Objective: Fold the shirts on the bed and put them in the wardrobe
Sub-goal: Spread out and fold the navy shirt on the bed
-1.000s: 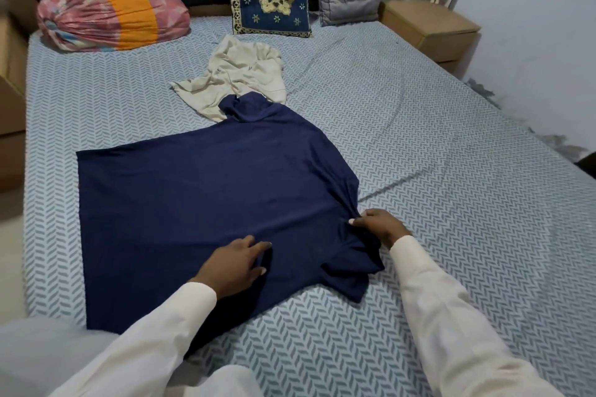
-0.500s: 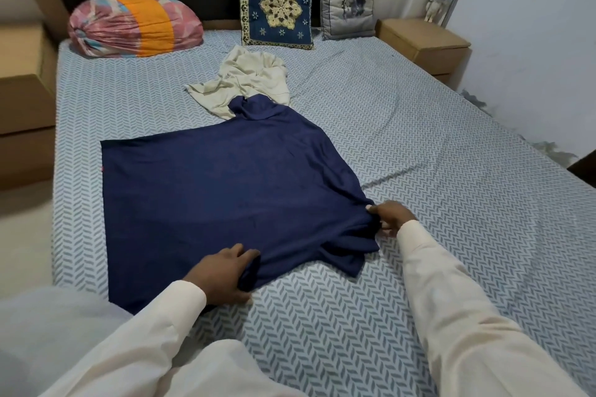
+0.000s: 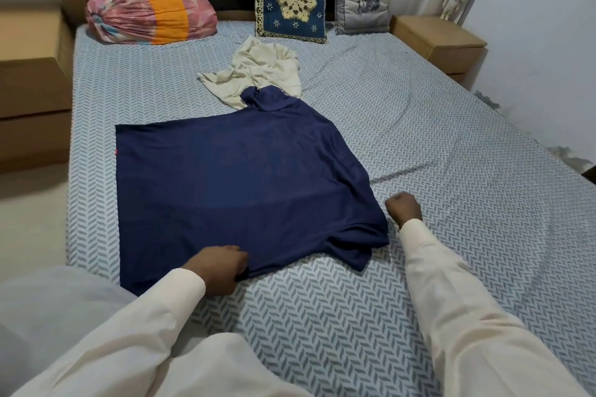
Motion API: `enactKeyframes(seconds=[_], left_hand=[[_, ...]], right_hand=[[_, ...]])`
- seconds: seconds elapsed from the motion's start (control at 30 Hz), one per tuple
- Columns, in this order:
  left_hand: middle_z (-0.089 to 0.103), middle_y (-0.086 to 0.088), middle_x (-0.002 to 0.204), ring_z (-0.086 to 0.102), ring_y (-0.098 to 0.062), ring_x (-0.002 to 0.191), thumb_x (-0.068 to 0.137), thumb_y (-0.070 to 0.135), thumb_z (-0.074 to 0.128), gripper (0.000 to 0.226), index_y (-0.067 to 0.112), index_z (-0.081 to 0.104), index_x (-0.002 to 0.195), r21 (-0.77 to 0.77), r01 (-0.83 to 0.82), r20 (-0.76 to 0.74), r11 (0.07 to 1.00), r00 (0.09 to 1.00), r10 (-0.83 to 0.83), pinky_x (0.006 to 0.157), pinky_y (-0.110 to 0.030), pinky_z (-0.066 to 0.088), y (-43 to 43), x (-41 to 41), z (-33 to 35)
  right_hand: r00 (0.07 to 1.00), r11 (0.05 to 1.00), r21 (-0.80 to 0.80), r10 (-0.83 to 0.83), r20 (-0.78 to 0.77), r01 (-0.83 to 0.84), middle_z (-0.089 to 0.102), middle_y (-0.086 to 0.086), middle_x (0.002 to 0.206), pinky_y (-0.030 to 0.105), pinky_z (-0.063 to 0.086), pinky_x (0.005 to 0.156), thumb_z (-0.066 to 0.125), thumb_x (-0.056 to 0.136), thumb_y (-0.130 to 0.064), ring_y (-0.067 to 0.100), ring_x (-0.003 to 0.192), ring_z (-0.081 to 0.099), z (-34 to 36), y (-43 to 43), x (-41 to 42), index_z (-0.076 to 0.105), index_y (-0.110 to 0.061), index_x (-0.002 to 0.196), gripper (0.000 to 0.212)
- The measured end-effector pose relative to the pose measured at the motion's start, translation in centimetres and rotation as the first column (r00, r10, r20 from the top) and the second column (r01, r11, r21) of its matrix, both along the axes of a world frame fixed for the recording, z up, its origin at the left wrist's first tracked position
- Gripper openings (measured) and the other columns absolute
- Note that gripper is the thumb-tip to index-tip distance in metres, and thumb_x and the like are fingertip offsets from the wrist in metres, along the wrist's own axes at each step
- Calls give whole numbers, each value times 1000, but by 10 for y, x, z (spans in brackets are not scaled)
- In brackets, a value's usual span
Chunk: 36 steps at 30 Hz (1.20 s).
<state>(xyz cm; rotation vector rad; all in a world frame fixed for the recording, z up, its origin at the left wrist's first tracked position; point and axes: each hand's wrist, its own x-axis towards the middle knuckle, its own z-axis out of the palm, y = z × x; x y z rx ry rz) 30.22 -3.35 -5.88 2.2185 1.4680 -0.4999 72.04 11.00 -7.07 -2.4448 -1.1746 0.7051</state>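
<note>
Head view: patterned bed (image 3: pixel 451 171) fills the frame. On it we note the navy shirt (image 3: pixel 242 187) spread mostly flat, with the cream shirt (image 3: pixel 258 74) crumpled just beyond it. Left hand (image 3: pixel 219 269) now pinches the navy shirt's near edge. Right hand (image 3: pixel 403 208) has let go and sits curled and empty just right of it. Smoothing seems done; folding next.

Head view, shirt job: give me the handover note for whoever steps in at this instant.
Left hand: pinches the near edge of the navy shirt.
Right hand: curled, holding nothing, just right of that shirt.
The navy shirt lies spread on the bed, unfolded; its far sleeve overlaps the crumpled cream shirt.
Done: nothing folded.
Left: fold both, put them in the wardrobe, which is out of view.
</note>
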Motion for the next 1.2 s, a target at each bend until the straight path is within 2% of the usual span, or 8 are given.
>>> enactKeyframes(seconds=[0.1,0.3,0.43,0.63,0.83,0.97,1.1,1.2], left_hand=[[49,5,106,54,-19,95,85,24,50,18,26,50,102,113,-81,102,990,992,70,70,-32,42,10,-1,1],[39,-3,139,42,-27,122,91,51,54,69,31,27,152,316,-205,79,926,979,190,93,-40,45,47,6,-13],[17,-3,160,20,-28,144,83,72,53,93,36,9,157,257,-310,77,915,951,300,110,-43,30,68,9,-18],[28,-1,150,30,-27,133,65,80,63,115,36,8,156,185,-334,-4,924,940,341,104,-43,37,92,10,-11],[24,-4,151,27,-30,135,62,80,66,119,35,8,156,174,-334,-64,926,935,350,102,-45,39,101,13,-13],[23,-4,152,28,-29,135,65,81,62,117,33,9,157,198,-320,-65,926,939,338,101,-44,40,98,11,-11],[29,-3,149,33,-29,132,74,78,57,99,29,21,152,261,-303,-3,917,949,315,97,-43,39,82,9,-17],[46,-1,130,44,-26,117,82,67,56,64,26,44,130,358,-213,79,909,977,197,90,-40,42,66,10,-22]], right_hand=[[999,989,146,11,-42,-4,71,15,105,34,45,84,55,87,-20,38,104,63,3,27,-9,70,-9,89,19],[997,995,83,59,-51,-54,69,10,87,41,51,89,57,79,-28,36,98,66,-8,90,-10,62,-13,70,18],[992,992,5,123,-27,-123,72,9,94,46,50,98,62,81,-33,33,98,66,-20,119,-13,68,-17,79,18],[998,996,88,10,56,-15,72,10,105,39,48,93,59,86,-24,34,104,65,5,118,-24,74,-21,94,17],[997,996,44,76,-17,-75,71,12,112,35,48,90,62,85,-22,34,107,63,4,131,-20,70,-20,97,14],[996,995,91,54,-69,-47,61,21,124,39,43,96,64,88,-29,39,117,57,2,122,-27,53,-10,118,37],[995,1000,9,2,-104,-1,63,20,125,41,46,99,63,76,-67,38,117,59,-11,78,-19,52,-5,121,78],[991,987,-149,45,-124,-63,71,14,106,35,50,85,63,57,-89,33,103,67,-17,36,-11,65,-4,110,101]])
